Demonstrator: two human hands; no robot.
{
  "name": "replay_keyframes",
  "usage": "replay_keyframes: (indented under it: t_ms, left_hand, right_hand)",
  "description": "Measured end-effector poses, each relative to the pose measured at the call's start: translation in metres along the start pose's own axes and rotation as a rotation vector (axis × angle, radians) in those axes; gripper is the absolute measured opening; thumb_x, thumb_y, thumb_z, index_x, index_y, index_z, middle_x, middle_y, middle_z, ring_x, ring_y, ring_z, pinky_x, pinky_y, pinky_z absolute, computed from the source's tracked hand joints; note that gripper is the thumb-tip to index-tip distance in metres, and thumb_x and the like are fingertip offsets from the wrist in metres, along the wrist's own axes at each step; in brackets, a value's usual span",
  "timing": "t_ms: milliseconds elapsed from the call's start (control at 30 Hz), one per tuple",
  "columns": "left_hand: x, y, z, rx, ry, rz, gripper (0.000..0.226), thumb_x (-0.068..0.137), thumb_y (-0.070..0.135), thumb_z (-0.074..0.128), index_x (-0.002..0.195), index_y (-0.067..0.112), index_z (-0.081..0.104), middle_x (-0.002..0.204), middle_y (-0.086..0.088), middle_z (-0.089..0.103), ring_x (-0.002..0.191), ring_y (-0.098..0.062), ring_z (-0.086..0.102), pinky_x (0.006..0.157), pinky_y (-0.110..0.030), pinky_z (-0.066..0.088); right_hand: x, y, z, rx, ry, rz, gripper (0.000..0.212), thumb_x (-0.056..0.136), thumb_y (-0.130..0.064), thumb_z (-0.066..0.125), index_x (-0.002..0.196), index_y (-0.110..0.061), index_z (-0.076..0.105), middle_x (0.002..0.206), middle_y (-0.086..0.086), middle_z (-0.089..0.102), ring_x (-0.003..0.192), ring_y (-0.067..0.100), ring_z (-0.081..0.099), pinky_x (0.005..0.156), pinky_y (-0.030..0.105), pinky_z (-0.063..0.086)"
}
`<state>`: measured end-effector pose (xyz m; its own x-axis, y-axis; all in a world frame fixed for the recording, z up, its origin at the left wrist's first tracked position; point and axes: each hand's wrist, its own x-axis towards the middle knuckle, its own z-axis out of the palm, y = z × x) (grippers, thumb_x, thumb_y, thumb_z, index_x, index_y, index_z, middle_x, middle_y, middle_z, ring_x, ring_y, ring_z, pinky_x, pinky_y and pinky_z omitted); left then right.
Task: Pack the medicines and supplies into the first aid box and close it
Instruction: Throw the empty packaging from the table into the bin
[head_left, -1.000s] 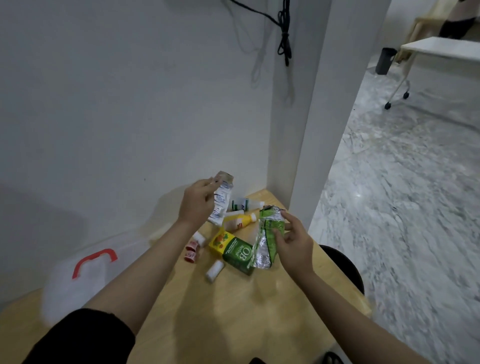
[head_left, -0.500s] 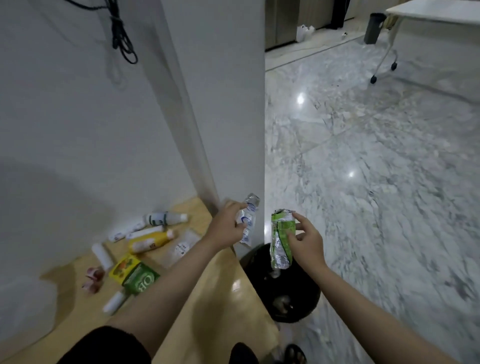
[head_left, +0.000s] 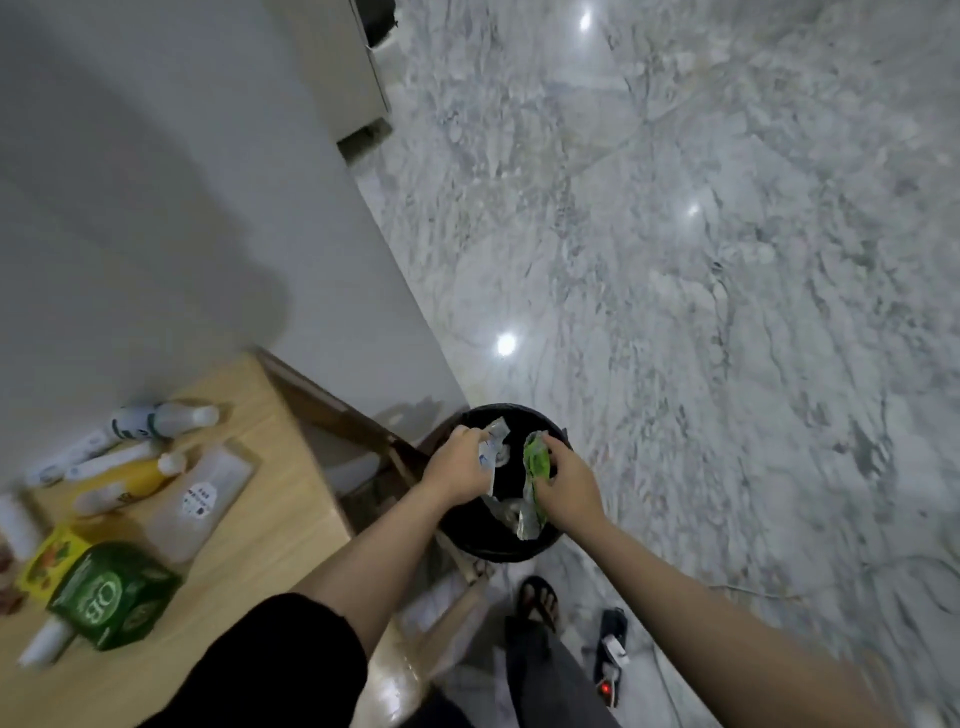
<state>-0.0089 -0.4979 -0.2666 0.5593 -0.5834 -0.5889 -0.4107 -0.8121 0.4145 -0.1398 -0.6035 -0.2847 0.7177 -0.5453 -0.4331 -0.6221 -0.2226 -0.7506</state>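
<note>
Hands meet over a black waste bin (head_left: 506, 552) that stands on the marble floor (head_left: 727, 260) just beside the corner of the wooden table (head_left: 270, 525). The left hand (head_left: 460, 465) pinches a white and blue foil wrapper (head_left: 492, 453) between thumb and fingers, the strip sticking up past the knuckles above the bin's open mouth. The right hand (head_left: 569, 488) is closed around a green foil wrapper (head_left: 535, 480), whose silvery lower end hangs down inside the rim. Within the bin, crumpled pale scraps lie at the bottom, too blurred to name.

On the table, well apart from both hands, the supplies lie loose: a green box (head_left: 111, 597) next to a yellow box (head_left: 49, 561), a yellow bottle (head_left: 132, 483), a white bottle with a green label (head_left: 156, 418) near the wall (head_left: 156, 208), a white tube (head_left: 111, 460) between them, a clear packet with a round label (head_left: 202, 499), and a small white roll (head_left: 44, 642) at the near edge. The first aid box lies outside the view. A sandalled foot (head_left: 537, 603) rests on the floor below the bin, beside a power strip (head_left: 613, 654) with a red light.
</note>
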Motion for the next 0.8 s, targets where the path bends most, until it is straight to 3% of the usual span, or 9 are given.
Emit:
replay_keyframes:
  t_ms: [100, 200, 333, 433, 567, 800]
  left_hand:
    - [0.015, 0.004, 0.015, 0.015, -0.081, -0.035, 0.055, 0.083, 0.023, 0.061, 0.134, 0.012, 0.042, 0.137, -0.012, 0.039, 0.116, -0.029, 0.052, 0.096, -0.036, 0.044]
    - [0.021, 0.002, 0.024, 0.050, -0.163, -0.131, 0.068, 0.086, 0.032, 0.061, 0.143, 0.012, 0.030, 0.145, -0.015, 0.028, 0.121, -0.031, 0.050, 0.098, -0.035, 0.043]
    - [0.014, -0.003, 0.023, 0.009, -0.166, -0.197, 0.066, 0.091, 0.035, 0.057, 0.145, 0.013, 0.025, 0.149, -0.015, 0.020, 0.123, -0.031, 0.048, 0.096, -0.034, 0.041]
    - [-0.002, -0.011, 0.013, -0.059, -0.087, -0.184, 0.064, 0.091, 0.034, 0.056, 0.144, 0.014, 0.028, 0.148, -0.014, 0.023, 0.124, -0.028, 0.048, 0.096, -0.031, 0.040]
    - [-0.035, -0.019, -0.002, -0.219, 0.086, -0.119, 0.059, 0.089, 0.032, 0.058, 0.141, 0.017, 0.034, 0.145, -0.010, 0.029, 0.124, -0.025, 0.048, 0.104, -0.039, 0.042]
    - [-0.122, -0.042, -0.039, -0.390, 0.432, -0.013, 0.051, 0.092, 0.026, 0.056, 0.139, 0.018, 0.037, 0.139, -0.005, 0.033, 0.103, -0.016, 0.058, 0.093, -0.030, 0.047]
  right_hand:
    - [0.014, 0.006, -0.001, -0.053, -0.109, 0.057, 0.066, 0.089, -0.011, 0.054, 0.148, -0.014, 0.024, 0.114, 0.013, 0.062, 0.079, 0.022, 0.062, 0.065, 0.029, 0.046]
    - [0.020, 0.012, -0.004, -0.081, -0.152, 0.101, 0.062, 0.091, -0.015, 0.054, 0.146, -0.009, 0.026, 0.137, 0.012, 0.049, 0.117, 0.025, 0.052, 0.088, 0.025, 0.040]
    - [0.018, 0.023, -0.007, -0.113, -0.146, 0.133, 0.061, 0.092, -0.020, 0.054, 0.146, -0.013, 0.027, 0.135, 0.013, 0.052, 0.102, 0.028, 0.061, 0.083, 0.035, 0.050]
    - [0.010, 0.017, -0.007, -0.057, -0.119, 0.134, 0.058, 0.092, -0.020, 0.054, 0.145, -0.014, 0.031, 0.132, 0.013, 0.056, 0.093, 0.026, 0.064, 0.082, 0.037, 0.052]
    - [-0.006, -0.005, 0.001, 0.018, -0.082, 0.067, 0.054, 0.092, -0.019, 0.056, 0.142, -0.014, 0.038, 0.137, 0.011, 0.052, 0.107, 0.024, 0.060, 0.093, 0.038, 0.050]
    - [-0.049, -0.083, 0.037, 0.159, -0.062, -0.179, 0.050, 0.090, -0.023, 0.058, 0.138, -0.020, 0.044, 0.128, 0.004, 0.058, 0.099, 0.014, 0.061, 0.091, 0.036, 0.052]
